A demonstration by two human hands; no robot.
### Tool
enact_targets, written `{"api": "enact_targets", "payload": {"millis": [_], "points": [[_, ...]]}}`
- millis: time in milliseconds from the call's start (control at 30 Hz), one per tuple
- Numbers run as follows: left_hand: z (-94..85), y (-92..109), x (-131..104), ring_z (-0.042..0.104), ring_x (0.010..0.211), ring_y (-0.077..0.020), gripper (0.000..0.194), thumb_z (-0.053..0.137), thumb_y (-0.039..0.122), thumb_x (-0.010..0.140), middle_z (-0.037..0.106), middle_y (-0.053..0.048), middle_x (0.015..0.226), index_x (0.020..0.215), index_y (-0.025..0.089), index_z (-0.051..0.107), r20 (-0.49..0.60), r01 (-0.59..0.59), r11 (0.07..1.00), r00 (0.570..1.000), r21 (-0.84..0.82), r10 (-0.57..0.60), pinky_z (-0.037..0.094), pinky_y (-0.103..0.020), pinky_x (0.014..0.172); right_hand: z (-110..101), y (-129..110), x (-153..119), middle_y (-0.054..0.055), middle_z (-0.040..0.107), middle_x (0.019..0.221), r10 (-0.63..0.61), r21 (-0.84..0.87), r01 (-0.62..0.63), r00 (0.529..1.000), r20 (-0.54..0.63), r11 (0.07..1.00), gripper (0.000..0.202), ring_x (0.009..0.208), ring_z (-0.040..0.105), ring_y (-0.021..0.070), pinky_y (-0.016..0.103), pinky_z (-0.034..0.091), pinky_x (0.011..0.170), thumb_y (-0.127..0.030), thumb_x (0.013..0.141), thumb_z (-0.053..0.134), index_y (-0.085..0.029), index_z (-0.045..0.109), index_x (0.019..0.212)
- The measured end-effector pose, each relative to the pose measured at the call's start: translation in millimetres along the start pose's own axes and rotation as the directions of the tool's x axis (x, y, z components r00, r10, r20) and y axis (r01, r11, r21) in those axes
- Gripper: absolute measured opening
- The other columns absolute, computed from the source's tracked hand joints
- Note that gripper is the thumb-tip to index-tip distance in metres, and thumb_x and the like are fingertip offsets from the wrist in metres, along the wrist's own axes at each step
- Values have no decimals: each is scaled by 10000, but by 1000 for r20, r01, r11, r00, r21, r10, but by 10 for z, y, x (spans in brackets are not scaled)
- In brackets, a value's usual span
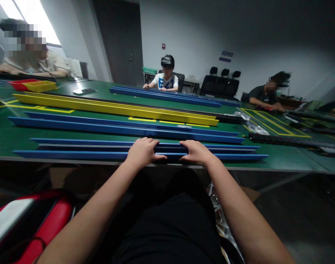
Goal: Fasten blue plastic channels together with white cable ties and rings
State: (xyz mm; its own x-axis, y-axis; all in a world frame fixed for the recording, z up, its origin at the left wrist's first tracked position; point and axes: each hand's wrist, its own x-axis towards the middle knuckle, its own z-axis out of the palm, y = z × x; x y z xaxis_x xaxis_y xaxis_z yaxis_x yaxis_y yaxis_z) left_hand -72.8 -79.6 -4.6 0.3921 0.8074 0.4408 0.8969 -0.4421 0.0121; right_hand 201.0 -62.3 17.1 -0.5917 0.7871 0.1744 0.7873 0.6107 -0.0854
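Note:
A long blue U-shaped channel lies lengthwise along the near edge of the green table. My left hand grips it just left of its middle, thumb on the near wall and fingers over the far wall. On the other side of the middle, my right hand clasps the channel the same way, a short gap between the two hands. Just beyond lies a second blue channel, parallel to the first. Farther back is a yellow channel with a dark strip along its far side.
More blue channels lie near the far side. Red and yellow trays stand at the back left. Clear plastic wrap and dark long parts lie to the right. Several people sit around the table. A red-and-black bag is below left.

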Motion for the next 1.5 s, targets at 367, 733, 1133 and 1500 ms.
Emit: {"api": "enact_targets", "payload": {"millis": [367, 733, 1133, 1500], "points": [[1, 41, 9, 590, 992, -271, 648, 487, 718, 790, 664, -113, 1026, 1164, 204, 614, 17, 5, 1000, 1000, 16, -5, 405, -363, 870, 192, -193, -19, 95, 667, 1069, 241, -191, -276, 953, -184, 942, 534, 1000, 580, 219, 327, 378, 863, -588, 952, 312, -211, 618, 1172], [52, 75, -10, 622, 941, -281, 566, 422, 658, 859, 686, -123, 967, 1091, 193, 645, -61, 49, 999, 997, 1, -49, 439, -386, 822, 312, -221, 25, 68, 706, 971, 290, -186, -358, 904, -315, 915, 417, 916, 593, 206, 305, 351, 819, -386, 979, 303, -220, 686, 983], [85, 100, -21, 636, 901, -276, 512, 372, 592, 907, 701, -119, 926, 1016, 184, 662, -114, 85, 996, 990, -2, -85, 447, -392, 803, 361, -199, 31, 66, 709, 999, 277, -172, -348, 900, -335, 922, 410, 932, 600, 209, 310, 353, 850, -369, 971, 313, -215, 691, 1010], [92, 109, -19, 637, 932, -280, 468, 378, 528, 919, 707, -120, 968, 1053, 185, 666, -120, 80, 997, 990, 9, -78, 448, -404, 836, 368, -201, 16, 70, 713, 976, 273, -151, -345, 891, -364, 926, 394, 923, 602, 208, 307, 358, 858, -354, 961, 331, -211, 696, 1001]]}}
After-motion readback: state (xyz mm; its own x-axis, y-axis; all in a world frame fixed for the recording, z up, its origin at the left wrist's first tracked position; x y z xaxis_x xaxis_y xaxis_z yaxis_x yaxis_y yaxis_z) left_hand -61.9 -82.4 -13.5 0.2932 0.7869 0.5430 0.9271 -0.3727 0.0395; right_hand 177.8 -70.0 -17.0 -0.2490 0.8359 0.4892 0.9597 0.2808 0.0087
